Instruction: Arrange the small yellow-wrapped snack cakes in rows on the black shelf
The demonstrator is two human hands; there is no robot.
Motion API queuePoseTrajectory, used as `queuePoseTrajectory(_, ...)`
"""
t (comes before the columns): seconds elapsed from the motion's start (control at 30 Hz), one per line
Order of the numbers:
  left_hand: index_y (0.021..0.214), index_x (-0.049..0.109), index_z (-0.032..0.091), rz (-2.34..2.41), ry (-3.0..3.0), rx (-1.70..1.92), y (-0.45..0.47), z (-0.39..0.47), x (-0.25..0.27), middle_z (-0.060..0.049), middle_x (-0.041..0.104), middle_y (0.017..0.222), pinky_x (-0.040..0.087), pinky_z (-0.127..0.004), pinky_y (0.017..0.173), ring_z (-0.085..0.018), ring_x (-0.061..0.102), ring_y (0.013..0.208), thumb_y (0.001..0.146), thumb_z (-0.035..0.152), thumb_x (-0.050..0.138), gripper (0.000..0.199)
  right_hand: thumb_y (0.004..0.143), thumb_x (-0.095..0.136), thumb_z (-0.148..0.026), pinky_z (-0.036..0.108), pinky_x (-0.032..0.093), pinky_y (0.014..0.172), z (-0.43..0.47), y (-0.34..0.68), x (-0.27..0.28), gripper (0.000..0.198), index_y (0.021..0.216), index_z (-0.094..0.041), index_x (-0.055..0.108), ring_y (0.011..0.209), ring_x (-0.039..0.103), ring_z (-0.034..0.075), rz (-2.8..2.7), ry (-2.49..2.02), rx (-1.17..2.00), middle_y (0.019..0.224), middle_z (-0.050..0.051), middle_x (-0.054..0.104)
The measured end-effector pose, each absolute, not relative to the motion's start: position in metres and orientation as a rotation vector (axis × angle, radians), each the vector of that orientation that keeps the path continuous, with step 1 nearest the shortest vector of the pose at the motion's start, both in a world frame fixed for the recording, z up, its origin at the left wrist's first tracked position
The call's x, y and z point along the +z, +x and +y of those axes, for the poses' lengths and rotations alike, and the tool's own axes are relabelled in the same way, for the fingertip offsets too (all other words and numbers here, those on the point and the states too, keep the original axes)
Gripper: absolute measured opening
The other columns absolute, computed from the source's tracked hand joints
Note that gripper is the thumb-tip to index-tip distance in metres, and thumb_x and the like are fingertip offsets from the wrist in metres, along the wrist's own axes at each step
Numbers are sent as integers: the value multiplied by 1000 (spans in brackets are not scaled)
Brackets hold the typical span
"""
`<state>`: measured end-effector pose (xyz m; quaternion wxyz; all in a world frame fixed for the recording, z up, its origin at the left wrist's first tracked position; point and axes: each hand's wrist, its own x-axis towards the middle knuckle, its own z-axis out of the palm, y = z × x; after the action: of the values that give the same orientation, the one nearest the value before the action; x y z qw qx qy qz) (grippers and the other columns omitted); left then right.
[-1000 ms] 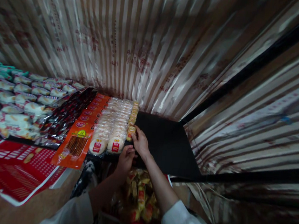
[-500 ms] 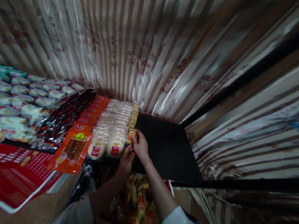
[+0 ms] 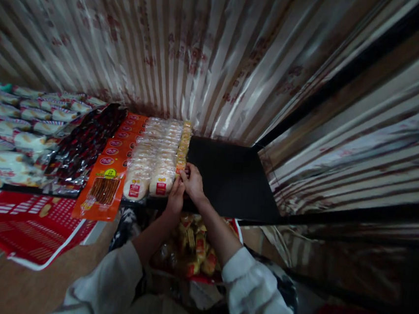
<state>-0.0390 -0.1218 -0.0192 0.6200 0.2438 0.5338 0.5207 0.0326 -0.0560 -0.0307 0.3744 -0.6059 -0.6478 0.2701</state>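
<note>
At the front end of a narrow row of yellow snack packets (image 3: 184,144), both my hands work close together. My right hand (image 3: 194,184) is closed with its fingertips on the frontmost yellow packet (image 3: 180,166). My left hand (image 3: 176,199) is just below and to the left, fingers drawn together at the packet's lower edge. The fingers partly hide that packet. Directly left of it stand two rows of round white wrapped cakes (image 3: 161,182) with red labels. Under the shelf edge, between my forearms, a red basket (image 3: 238,231) holds many loose yellow packets (image 3: 200,242).
Orange snack packs (image 3: 114,162), dark shiny packets (image 3: 85,140) and white packets (image 3: 9,162) line the shelf leftward. Its black surface (image 3: 229,178) shows on the right. Another red basket (image 3: 28,228) sits low left. Striped sheeting (image 3: 160,48) hangs behind; a black post (image 3: 311,97) slants right.
The view has tilted, so the shelf appears higher and more of the sleeves and floor shows. Both hands stay at the front of the yellow row, now closer together.
</note>
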Motion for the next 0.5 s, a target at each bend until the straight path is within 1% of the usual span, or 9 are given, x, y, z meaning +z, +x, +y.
queuePoseTrajectory(0.07,132,42,22,1227,595,1178,-40,-121,-18,-2,43,140,52,-22,80,-20,41,127,88,26,41,44,79,54,-28,32,49,83,-59,32,-30,31,107,-15,57,87,59,19,-1653,-1563,704,99,10,60)
queuePoseTrajectory(0.13,131,42,21,1229,644,1151,-40,-122,-16,-4,47,136,53,-22,73,-20,47,121,89,27,40,43,79,54,-28,31,49,83,-66,34,-29,33,109,-15,57,90,59,19,-1615,-1572,694,103,10,59)
queuePoseTrajectory(0.2,127,46,19,1241,726,1129,-40,-128,-15,-6,53,129,52,-23,68,-20,54,111,88,27,38,40,81,52,-30,31,49,82,-78,39,-26,33,110,-16,57,92,58,19,-1567,-1562,669,107,11,58)
queuePoseTrajectory(0.23,123,49,18,1250,782,1128,-39,-132,-16,-7,57,123,52,-23,68,-19,57,105,88,26,38,37,82,51,-31,30,49,81,-86,44,-26,32,109,-16,57,92,58,18,-1542,-1547,658,107,10,59)
queuePoseTrajectory(0.33,99,61,18,1274,1035,1104,-36,-156,-22,-5,65,102,48,-27,79,-17,60,91,84,24,43,24,85,45,-34,28,49,76,-120,61,-25,27,103,-18,59,88,59,17,-1480,-1501,650,102,8,61)
queuePoseTrajectory(0.4,88,64,20,1295,1211,1014,-34,-178,-30,-4,66,93,44,-29,87,-17,59,90,81,20,47,18,87,43,-35,27,49,72,-149,74,-30,26,97,-19,61,83,60,17,-1469,-1500,670,95,7,63)
queuePoseTrajectory(0.5,88,65,22,1323,1352,778,-35,-214,-49,-5,67,90,42,-33,86,-20,60,88,77,16,48,20,86,45,-34,30,48,72,-196,92,-46,24,88,-20,64,79,60,18,-1526,-1545,752,85,6,65)
